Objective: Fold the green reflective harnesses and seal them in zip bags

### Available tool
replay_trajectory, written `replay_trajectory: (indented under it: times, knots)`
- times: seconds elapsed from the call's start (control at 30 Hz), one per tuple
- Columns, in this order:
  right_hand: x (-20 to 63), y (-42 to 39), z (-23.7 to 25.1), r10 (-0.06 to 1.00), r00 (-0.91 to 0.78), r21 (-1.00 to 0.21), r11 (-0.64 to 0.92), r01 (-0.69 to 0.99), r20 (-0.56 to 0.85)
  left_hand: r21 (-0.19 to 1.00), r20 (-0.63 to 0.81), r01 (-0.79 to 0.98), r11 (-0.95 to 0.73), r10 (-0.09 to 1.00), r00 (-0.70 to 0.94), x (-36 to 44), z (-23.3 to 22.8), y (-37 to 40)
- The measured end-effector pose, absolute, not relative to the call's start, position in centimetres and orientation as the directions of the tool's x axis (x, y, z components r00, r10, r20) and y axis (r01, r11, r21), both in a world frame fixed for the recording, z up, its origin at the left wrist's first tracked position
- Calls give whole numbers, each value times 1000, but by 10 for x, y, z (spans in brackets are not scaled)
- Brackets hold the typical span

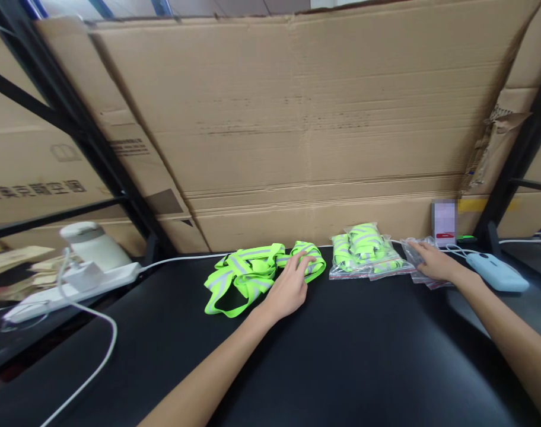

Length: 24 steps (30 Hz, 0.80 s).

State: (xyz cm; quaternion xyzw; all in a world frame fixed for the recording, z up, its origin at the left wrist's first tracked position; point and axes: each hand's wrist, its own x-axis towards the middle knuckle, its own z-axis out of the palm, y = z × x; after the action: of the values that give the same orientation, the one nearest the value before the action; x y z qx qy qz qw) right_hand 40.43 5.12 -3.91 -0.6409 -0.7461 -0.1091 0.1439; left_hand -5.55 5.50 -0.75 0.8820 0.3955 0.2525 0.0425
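A loose tangle of neon yellow-green reflective straps (246, 274) lies on the black table (341, 367). My left hand (290, 284) rests on its right end, fingers curled over a folded strap loop. To the right sits a pile of clear bags (363, 252) with folded straps inside. My right hand (433, 261) lies flat on a stack of empty clear plastic bags (415, 256) beside that pile, fingers spread.
A large cardboard sheet (297, 118) forms the wall behind the table. A white power strip (70, 290) with a plug, cable and a white device sits at the left. A light blue power bank (497, 271) with a cord lies at the far right. Black shelf posts stand on both sides.
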Motion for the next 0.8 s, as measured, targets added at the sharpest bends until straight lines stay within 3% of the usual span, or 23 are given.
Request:
replay_trajectory:
  times: [0.23, 0.43, 0.57, 0.63, 0.8]
  knots:
    - [367, 36, 6, 840, -96, -3, 116, 993, 534, 312, 425, 688, -655, 744, 515, -64, -5, 64]
    - [299, 19, 20, 709, -368, -11, 468, 884, 602, 247, 417, 736, -630, 755, 506, -66, -11, 67]
    - [284, 16, 13, 704, -409, -48, 531, 846, 580, 222, 427, 740, -634, 746, 511, -65, -12, 66]
    - [286, 18, 11, 710, -355, -133, 532, 836, 608, 212, 433, 742, -636, 742, 512, -65, -10, 65]
    - [287, 22, 8, 765, 63, -669, 516, 535, 640, 189, 425, 746, -638, 738, 524, -62, -8, 62]
